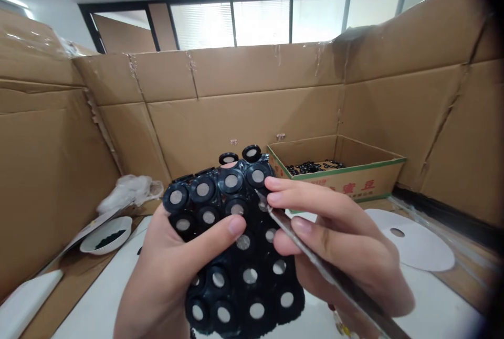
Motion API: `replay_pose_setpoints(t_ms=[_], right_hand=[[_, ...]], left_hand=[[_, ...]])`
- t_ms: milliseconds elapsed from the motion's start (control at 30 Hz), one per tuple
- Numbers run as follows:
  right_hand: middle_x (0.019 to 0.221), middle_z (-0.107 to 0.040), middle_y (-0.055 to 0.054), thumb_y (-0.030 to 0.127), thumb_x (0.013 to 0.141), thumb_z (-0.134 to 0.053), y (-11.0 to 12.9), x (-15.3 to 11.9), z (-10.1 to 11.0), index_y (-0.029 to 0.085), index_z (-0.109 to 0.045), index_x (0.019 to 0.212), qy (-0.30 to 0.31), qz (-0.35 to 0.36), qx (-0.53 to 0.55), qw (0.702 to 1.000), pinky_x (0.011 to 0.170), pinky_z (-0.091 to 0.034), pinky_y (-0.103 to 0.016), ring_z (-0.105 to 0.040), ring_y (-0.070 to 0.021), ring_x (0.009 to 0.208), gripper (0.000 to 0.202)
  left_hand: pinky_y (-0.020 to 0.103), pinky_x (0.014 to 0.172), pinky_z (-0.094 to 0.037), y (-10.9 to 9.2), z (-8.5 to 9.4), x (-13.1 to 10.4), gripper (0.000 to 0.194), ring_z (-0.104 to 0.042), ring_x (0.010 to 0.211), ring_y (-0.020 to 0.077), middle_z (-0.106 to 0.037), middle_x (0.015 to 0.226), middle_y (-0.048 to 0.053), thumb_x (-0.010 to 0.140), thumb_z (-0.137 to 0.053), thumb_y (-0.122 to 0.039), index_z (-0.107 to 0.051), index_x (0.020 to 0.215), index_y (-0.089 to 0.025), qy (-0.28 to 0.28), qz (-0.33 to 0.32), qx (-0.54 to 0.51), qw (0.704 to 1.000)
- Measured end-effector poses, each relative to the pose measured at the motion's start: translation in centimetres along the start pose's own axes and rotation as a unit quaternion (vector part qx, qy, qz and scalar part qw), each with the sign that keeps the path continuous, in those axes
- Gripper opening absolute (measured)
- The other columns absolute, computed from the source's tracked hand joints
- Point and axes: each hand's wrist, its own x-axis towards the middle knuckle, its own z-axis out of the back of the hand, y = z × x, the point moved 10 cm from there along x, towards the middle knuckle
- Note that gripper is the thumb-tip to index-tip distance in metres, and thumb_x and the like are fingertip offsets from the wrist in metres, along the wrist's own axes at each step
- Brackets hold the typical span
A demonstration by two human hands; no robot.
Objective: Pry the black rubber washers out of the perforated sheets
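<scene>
Wrapped around a black sheet of round pieces point(255, 294), my left hand point(165, 271) is closed with its thumb pressed on the front. Each ring-shaped piece has a pale grey or silvery round centre, and the pieces sit in rows. My right hand point(346, 234) is closed around a slim pointed metal tool point(311, 257), whose kind I cannot make out for sure. The tool's tip is at the upper right of the sheet. My right fingertips are at a black ring point(258, 175) there. Two rings point(251, 153) stick up past the sheet's top edge.
An open carton point(370, 179) with many small black pieces point(309, 167) stands at the back right. At left are a white bowl point(122, 229) of dark bits and crumpled clear plastic point(126, 192). A white disc point(417, 239) lies at right. Cardboard walls point(244, 76) surround the white table.
</scene>
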Motion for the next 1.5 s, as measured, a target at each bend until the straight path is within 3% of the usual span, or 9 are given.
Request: replay_pose_setpoints(t_ms=[200,433,567,700,800,900,1167,1333,1500], right_hand=[[0.107,-0.072,-0.003,0.002,0.082,-0.061,-0.9,-0.5,-0.2,0.023,-0.065,0.093,0.019,-0.035,-0.010,0.999,0.083,-0.065,-0.029,-0.073,-0.0218,0.094,0.025],[0.102,-0.073,-0.006,-0.002,0.077,-0.064,-0.5,-0.4,-0.1,0.021,-0.060,0.090,-0.037,0.001,-0.006,0.999,0.074,-0.067,-0.025,-0.074,-0.0228,0.091,0.026],[0.100,-0.073,-0.004,0.000,0.082,-0.059,-1.1,-0.6,-1.0,0.021,-0.059,0.090,0.011,-0.032,0.027,0.999,0.070,-0.065,-0.021,-0.075,-0.0178,0.080,0.023],[0.101,-0.072,-0.004,0.000,0.085,-0.054,-1.9,-0.8,-1.1,0.020,-0.058,0.092,0.018,-0.051,0.058,0.997,0.072,-0.064,-0.018,-0.074,-0.0128,0.071,0.022],[0.094,-0.073,-0.003,-0.004,0.079,-0.059,-1.6,-0.8,-0.7,0.021,-0.058,0.090,-0.004,-0.006,0.037,0.999,0.079,-0.064,-0.020,-0.072,-0.0174,0.096,0.027],[0.082,-0.072,0.001,-0.008,0.077,-0.058,-1.2,-0.8,-0.6,0.023,-0.057,0.085,-0.020,0.034,0.019,0.999,0.080,-0.063,-0.022,-0.071,-0.0173,0.101,0.031],[0.072,-0.062,0.002,-0.001,0.082,-0.054,-1.1,-1.6,-0.8,0.023,-0.051,0.074,-0.055,0.093,-0.049,0.993,0.076,-0.062,-0.024,-0.070,-0.0142,0.092,0.025],[0.070,-0.055,0.000,0.006,0.084,-0.053,-1.7,-2.8,-1.7,0.021,-0.043,0.066,-0.083,0.140,-0.110,0.980,0.071,-0.056,-0.031,-0.058,-0.0135,0.074,0.025],[0.083,-0.063,-0.002,0.007,0.085,-0.057,-3.6,-3.0,-2.7,0.021,-0.046,0.071,-0.058,0.133,-0.130,0.981,0.073,-0.055,-0.029,-0.060,-0.0151,0.084,0.022]], left_hand=[[0.040,0.088,-0.061,-0.3,0.6,-0.1,0.061,-0.066,0.107,0.0312,-0.072,0.102,0.002,0.067,-0.087,-0.030,-0.063,0.123,-0.030,-0.014,-0.027,0.013,0.999],[0.036,0.086,-0.061,-0.1,1.1,0.2,0.051,-0.067,0.102,0.0300,-0.072,0.101,0.004,0.072,-0.083,-0.027,-0.064,0.119,-0.027,-0.030,-0.026,0.037,0.999],[0.027,0.075,-0.062,0.0,1.2,0.3,0.058,-0.067,0.103,0.0275,-0.069,0.112,0.004,0.072,-0.083,-0.031,-0.060,0.125,-0.028,-0.055,-0.032,0.041,0.997],[0.029,0.069,-0.063,1.0,0.4,0.8,0.069,-0.069,0.097,0.0303,-0.070,0.109,0.006,0.062,-0.088,-0.043,-0.061,0.123,-0.025,-0.041,0.005,0.024,0.999],[0.033,0.089,-0.059,0.7,-1.1,1.0,0.057,-0.064,0.110,0.0291,-0.068,0.115,0.004,0.071,-0.083,-0.041,-0.061,0.121,-0.026,0.006,-0.039,0.031,0.999],[0.033,0.100,-0.053,0.2,-1.5,1.1,0.050,-0.059,0.118,0.0255,-0.065,0.121,0.000,0.079,-0.079,-0.032,-0.060,0.124,-0.029,0.003,-0.098,0.058,0.993],[0.027,0.097,-0.051,-1.8,-2.0,1.1,0.047,-0.058,0.117,0.0213,-0.066,0.119,-0.001,0.080,-0.076,-0.018,-0.061,0.123,-0.028,0.001,-0.230,0.143,0.963],[0.022,0.096,-0.049,-2.5,-2.9,0.9,0.034,-0.063,0.107,0.0165,-0.068,0.113,-0.002,0.082,-0.074,-0.019,-0.065,0.114,-0.027,0.036,-0.250,0.266,0.930],[0.020,0.098,-0.046,-2.9,-3.1,1.6,0.027,-0.061,0.111,0.0165,-0.068,0.113,0.000,0.085,-0.071,-0.026,-0.065,0.112,-0.024,0.035,-0.264,0.314,0.911]])
